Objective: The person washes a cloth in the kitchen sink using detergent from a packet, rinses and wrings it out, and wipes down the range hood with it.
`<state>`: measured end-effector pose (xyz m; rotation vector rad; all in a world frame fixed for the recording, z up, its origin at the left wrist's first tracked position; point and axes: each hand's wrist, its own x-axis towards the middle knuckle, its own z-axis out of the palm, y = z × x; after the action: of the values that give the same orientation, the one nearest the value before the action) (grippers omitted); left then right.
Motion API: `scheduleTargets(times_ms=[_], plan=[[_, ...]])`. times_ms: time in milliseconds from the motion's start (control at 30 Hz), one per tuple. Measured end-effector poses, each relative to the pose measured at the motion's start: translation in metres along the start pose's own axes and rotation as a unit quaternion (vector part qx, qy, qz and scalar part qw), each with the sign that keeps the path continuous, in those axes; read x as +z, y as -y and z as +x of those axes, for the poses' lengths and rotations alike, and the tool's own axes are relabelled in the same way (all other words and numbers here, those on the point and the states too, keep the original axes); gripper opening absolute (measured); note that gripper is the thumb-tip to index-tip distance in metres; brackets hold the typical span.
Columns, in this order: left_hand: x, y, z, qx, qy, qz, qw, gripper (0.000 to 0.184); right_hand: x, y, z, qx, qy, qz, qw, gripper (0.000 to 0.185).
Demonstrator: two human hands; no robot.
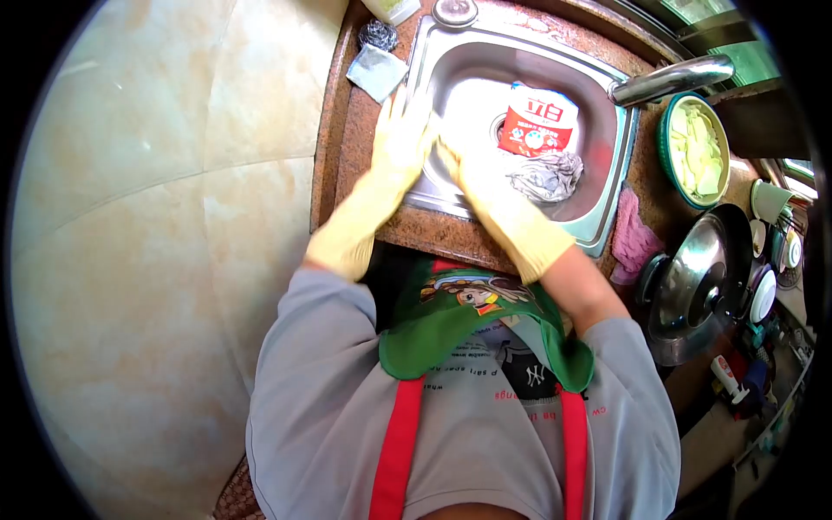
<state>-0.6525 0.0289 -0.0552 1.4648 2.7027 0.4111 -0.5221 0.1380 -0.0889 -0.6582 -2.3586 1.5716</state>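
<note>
Pale yellow gloves cover both of my hands. My left hand [404, 143] lies over the left rim of the steel sink [438, 52], its fingers stretched out toward the blue-grey sponge cloth [377, 73]. My right hand [468, 169] is over the sink's near left part, with its fingertips close to the left hand; glare hides how its fingers are bent and whether they touch the other glove. Inside the basin lie a red and white packet [539, 121] and, just below it, a crumpled grey rag [548, 178].
A dark wire scourer [378, 35] sits beside the cloth. The faucet [672, 80] reaches over the sink from the right. Beyond it stand a green-rimmed bowl of pale slices [695, 152], a pink cloth [635, 238] and a lidded pan [700, 282].
</note>
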Motion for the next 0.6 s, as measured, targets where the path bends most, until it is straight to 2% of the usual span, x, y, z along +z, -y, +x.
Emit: scheduleTargets(times_ms=[33, 100, 133, 167, 233, 300, 333, 367, 400, 467, 600], plan=[[0.000, -0.001, -0.025, 0.019, 0.020, 0.033, 0.999, 0.055, -0.001, 0.002, -0.019, -0.023, 0.022, -0.056, 0.998, 0.035], [-0.002, -0.009, -0.073, 0.008, 0.035, -0.018, 0.999, 0.064, -0.004, 0.008, -0.057, -0.077, 0.059, -0.164, 0.982, 0.043], [0.006, -0.009, -0.085, 0.000, 0.019, -0.022, 1.000, 0.066, -0.004, 0.012, -0.066, -0.088, 0.045, -0.216, 0.971, 0.041], [0.004, -0.008, -0.075, -0.001, 0.026, -0.004, 1.000, 0.065, -0.004, 0.016, -0.057, -0.055, 0.058, -0.223, 0.972, 0.037], [0.005, -0.003, -0.046, -0.004, 0.040, 0.014, 0.999, 0.064, 0.003, 0.011, -0.033, -0.017, 0.075, -0.226, 0.971, 0.034], [0.018, 0.010, 0.014, 0.009, 0.019, 0.072, 0.997, 0.062, 0.009, -0.012, 0.016, -0.033, -0.009, -0.200, 0.979, 0.043], [0.019, 0.016, 0.041, 0.027, 0.011, 0.109, 0.994, 0.061, 0.005, -0.016, 0.043, -0.037, -0.023, -0.227, 0.973, 0.041], [0.025, 0.024, 0.069, 0.060, -0.038, 0.109, 0.991, 0.060, -0.001, -0.013, 0.067, -0.041, -0.035, -0.253, 0.966, 0.040], [0.029, 0.028, 0.090, 0.060, -0.039, 0.110, 0.991, 0.060, -0.012, 0.002, 0.087, -0.041, -0.036, -0.253, 0.966, 0.040], [0.034, 0.033, 0.124, 0.051, -0.087, 0.120, 0.988, 0.058, -0.034, 0.029, 0.119, 0.055, 0.037, -0.276, 0.959, 0.041], [0.030, 0.029, 0.167, 0.082, -0.146, 0.031, 0.985, 0.053, -0.045, 0.018, 0.137, -0.007, 0.035, -0.309, 0.950, 0.040]])
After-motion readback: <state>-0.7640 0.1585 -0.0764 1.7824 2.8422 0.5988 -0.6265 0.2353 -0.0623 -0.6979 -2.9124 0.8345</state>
